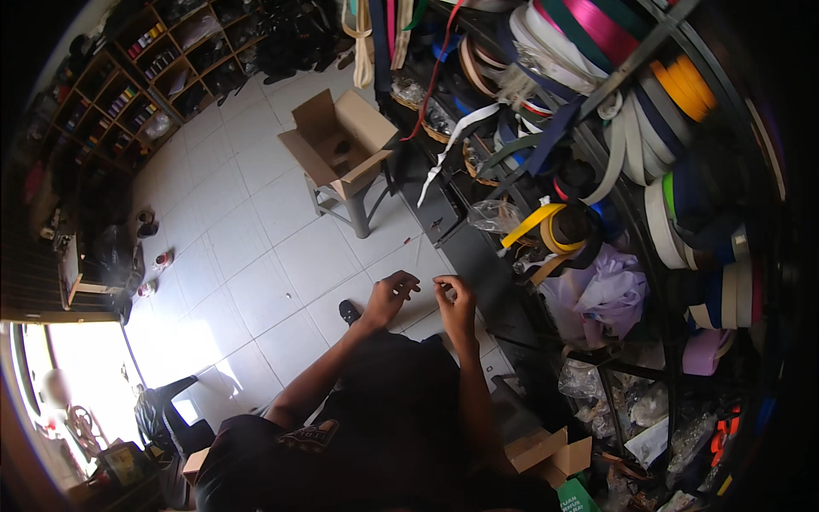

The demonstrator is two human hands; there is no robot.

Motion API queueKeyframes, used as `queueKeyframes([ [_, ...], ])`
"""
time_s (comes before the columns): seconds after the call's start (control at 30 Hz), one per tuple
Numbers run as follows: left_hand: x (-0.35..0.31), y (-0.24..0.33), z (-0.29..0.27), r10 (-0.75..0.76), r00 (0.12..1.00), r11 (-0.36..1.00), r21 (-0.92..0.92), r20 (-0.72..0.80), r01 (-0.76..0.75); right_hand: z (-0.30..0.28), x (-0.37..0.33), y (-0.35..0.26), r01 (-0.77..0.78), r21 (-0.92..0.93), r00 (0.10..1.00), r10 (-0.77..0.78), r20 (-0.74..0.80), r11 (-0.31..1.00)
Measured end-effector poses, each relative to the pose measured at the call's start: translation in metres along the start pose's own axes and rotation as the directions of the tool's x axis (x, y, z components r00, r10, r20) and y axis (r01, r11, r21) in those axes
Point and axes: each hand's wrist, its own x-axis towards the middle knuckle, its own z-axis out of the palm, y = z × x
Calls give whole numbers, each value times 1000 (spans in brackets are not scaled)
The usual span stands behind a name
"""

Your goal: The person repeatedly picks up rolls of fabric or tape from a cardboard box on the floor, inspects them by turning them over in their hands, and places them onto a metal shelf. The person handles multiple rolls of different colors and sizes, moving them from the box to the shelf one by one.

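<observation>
My left hand (392, 298) and my right hand (455, 301) are raised in front of my body, with a narrow gap between them. The left hand's fingers are loosely bent and spread, and nothing shows in them. Facing it, the right hand has its fingers curved and a little apart, with no object visible at the tips. Neither hand touches anything. Beyond them, an open cardboard box (375, 128) stands on a grey plastic stool (357, 215), with a small dark item inside it.
At right, a dark rack holds rolls of webbing, among them a yellow strap (535, 224), and a lilac plastic bag (607, 290). Another open carton (567, 456) is low at right. Wooden cubby shelves (175, 53) hold thread spools at far left. Shoes (148, 224) lie on the tiled floor (247, 247).
</observation>
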Motion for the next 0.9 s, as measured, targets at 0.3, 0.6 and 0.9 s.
queueKeyframes([
  [0.3,-10,-46,-152,-195,939,979,-108,-282,171,146,30,-25,-62,-85,827,99,553,994],
  [0.6,57,-73,-207,-99,974,994,25,-202,106,183,78,-28,-188,-157,772,245,587,970],
  [0.9,152,-86,-248,-127,978,990,40,-167,136,230,189,1,-232,-259,698,346,627,938],
])
